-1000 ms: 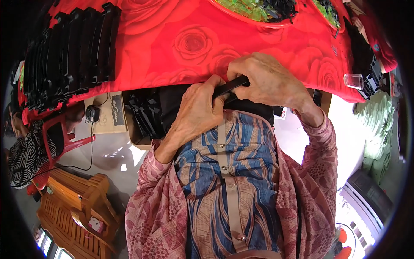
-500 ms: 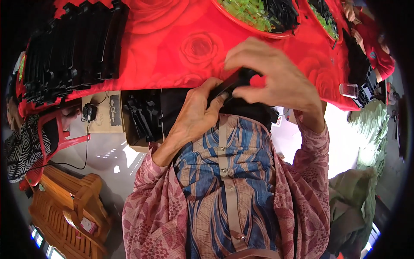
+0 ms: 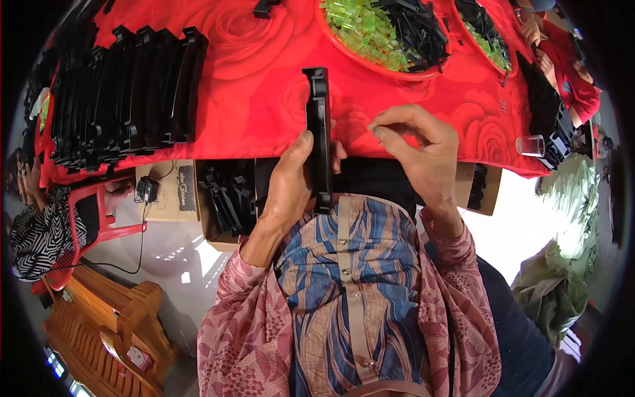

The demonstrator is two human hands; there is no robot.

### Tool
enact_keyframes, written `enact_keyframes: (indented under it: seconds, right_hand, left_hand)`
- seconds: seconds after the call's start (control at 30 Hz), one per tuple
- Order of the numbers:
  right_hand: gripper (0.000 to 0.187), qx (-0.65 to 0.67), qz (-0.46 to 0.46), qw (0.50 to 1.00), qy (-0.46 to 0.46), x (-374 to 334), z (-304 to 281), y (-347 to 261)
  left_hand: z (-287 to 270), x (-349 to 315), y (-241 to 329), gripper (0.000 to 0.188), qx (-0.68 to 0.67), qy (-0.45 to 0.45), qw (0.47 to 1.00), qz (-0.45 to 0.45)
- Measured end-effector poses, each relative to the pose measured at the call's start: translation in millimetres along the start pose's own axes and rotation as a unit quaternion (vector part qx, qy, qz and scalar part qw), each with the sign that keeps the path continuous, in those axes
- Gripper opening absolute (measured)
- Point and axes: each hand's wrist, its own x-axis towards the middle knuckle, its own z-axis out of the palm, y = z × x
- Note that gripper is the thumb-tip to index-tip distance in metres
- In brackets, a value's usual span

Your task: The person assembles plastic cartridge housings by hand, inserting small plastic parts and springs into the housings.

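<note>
In the head view, our left hand point(image 3: 294, 182) grips a long black plastic strip point(image 3: 319, 132) around its lower half, held on end over the near edge of the red rose-patterned tablecloth point(image 3: 251, 99); our fingers hide part of it. Our right hand point(image 3: 420, 149) hovers just beside it, fingertips curled toward the thumb, and we cannot tell whether they pinch anything. A row of black strips point(image 3: 122, 99) lies to the left. A red bowl point(image 3: 390, 66) of green and black parts is cut off at the top edge.
</note>
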Motion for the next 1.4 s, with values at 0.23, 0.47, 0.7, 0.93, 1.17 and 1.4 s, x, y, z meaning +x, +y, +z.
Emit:
enact_keyframes:
  seconds: [0.23, 0.47, 0.7, 0.93, 1.17, 1.4]
  right_hand:
    - [0.012, -0.023, -0.025, 0.999, -0.017, -3, 14, -7]
    - [0.016, -0.061, -0.122, 0.991, 0.006, -7, 30, 3]
    - [0.037, -0.330, -0.226, 0.917, 0.004, -9, 41, 1]
    - [0.038, -0.317, -0.205, 0.926, 0.003, -15, 42, 4]
    - [0.035, -0.224, -0.070, 0.972, -0.004, -7, 34, 2]
    - [0.036, -0.160, -0.010, 0.987, -0.011, -6, 40, 5]
  left_hand:
    - [6, 6, -1, 0.045, -0.045, -0.031, 0.998, 0.020]
    - [5, 6, -5, 0.029, -0.073, -0.018, 0.997, 0.005]
    - [16, 4, -25, 0.028, 0.127, 0.087, 0.981, 0.116]
    - [16, -4, -29, 0.026, 0.162, 0.063, 0.976, 0.130]
    - [15, 3, -23, 0.029, 0.166, 0.034, 0.978, 0.119]
    - [7, 5, -28, 0.027, 0.126, 0.031, 0.984, 0.122]
